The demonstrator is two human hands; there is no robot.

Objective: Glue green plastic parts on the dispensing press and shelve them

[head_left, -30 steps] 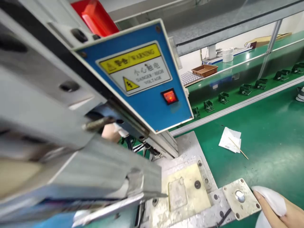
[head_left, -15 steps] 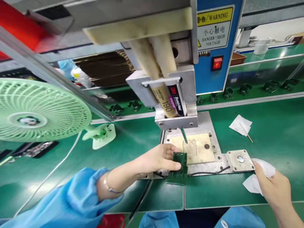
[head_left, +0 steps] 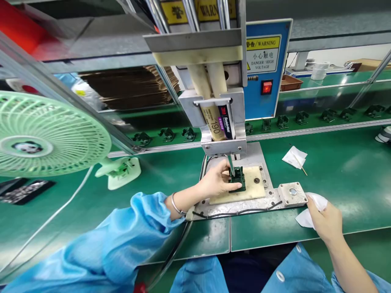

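My left hand grips a small green circuit board assembly by its left side, over the cream fixture plate. The greenish nozzle of the glue dispenser comes down right at the board; whether it touches, I cannot tell. Above it, a two-part Scotch-Weld adhesive cartridge sits in a metal holder. My right hand is closed around a crumpled white wipe, beside the metal button box.
At left stands a green fan with a white cable. A white wipe with a stick lies at right. Several dark green board assemblies line the belt behind. A blue control box hangs by the dispenser.
My left hand has carried the board from the fixture's front edge up onto the plate, under the nozzle. My right hand keeps the wipe beside the button box. The camera view has shifted.
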